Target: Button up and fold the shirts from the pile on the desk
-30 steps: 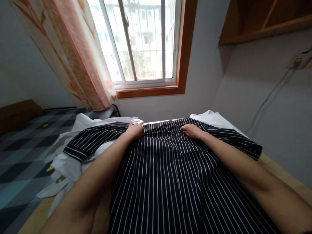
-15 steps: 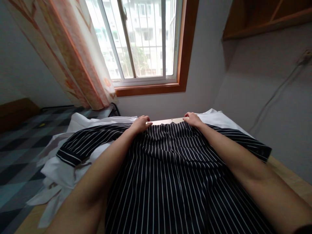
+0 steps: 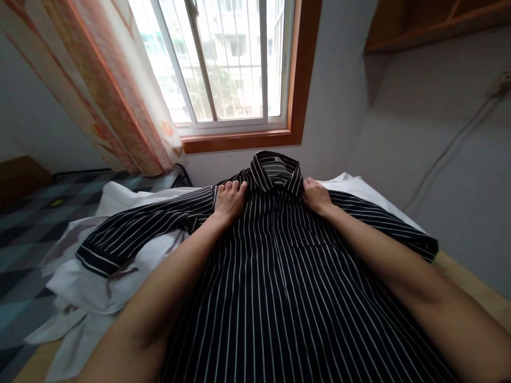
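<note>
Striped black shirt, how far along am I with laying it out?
Looks done: the black, white-striped shirt lies front up, sleeves spread either side. In hand: the left hand and right hand hold its shoulders, beside the standing collar. Probably left: smoothing the rippled front and the creased sleeve over bunched white cloth.

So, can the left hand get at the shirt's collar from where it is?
Looks like yes: the left hand is on the striped shirt just beside the upright collar, and only shirt fabric shows between them.
</note>
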`<state>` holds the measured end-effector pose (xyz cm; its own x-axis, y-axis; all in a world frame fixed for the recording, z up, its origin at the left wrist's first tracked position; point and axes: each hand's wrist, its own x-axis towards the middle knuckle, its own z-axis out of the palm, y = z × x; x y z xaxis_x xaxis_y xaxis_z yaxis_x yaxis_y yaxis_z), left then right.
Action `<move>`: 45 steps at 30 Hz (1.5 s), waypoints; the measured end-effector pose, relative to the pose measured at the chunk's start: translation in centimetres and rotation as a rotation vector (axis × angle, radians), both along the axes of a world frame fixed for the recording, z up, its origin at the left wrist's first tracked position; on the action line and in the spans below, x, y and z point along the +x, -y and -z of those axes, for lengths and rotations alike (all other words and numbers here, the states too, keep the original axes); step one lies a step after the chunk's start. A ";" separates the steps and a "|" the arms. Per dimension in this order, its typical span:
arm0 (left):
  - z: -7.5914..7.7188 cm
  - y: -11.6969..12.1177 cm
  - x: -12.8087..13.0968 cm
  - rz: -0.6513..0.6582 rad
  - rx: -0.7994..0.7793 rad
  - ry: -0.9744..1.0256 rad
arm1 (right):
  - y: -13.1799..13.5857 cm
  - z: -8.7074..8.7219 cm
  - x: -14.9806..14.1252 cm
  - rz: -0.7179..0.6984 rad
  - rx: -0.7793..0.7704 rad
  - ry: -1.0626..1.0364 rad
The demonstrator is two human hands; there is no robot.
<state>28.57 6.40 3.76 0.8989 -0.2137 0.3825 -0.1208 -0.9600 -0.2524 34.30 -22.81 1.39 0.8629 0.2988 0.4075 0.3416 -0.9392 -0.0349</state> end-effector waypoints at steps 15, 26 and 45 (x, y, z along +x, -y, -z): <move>2.7 2.2 -5.3 0.090 -0.168 -0.611 | 0.0 3.7 -5.5 -0.196 -0.113 -0.396; 4.9 2.5 -8.1 0.106 -0.183 -0.597 | 0.7 5.1 -8.2 -0.233 -0.107 -0.435; -1.1 2.7 -4.8 0.165 -0.142 -0.666 | -3.1 1.1 -4.6 -0.133 -0.087 -0.211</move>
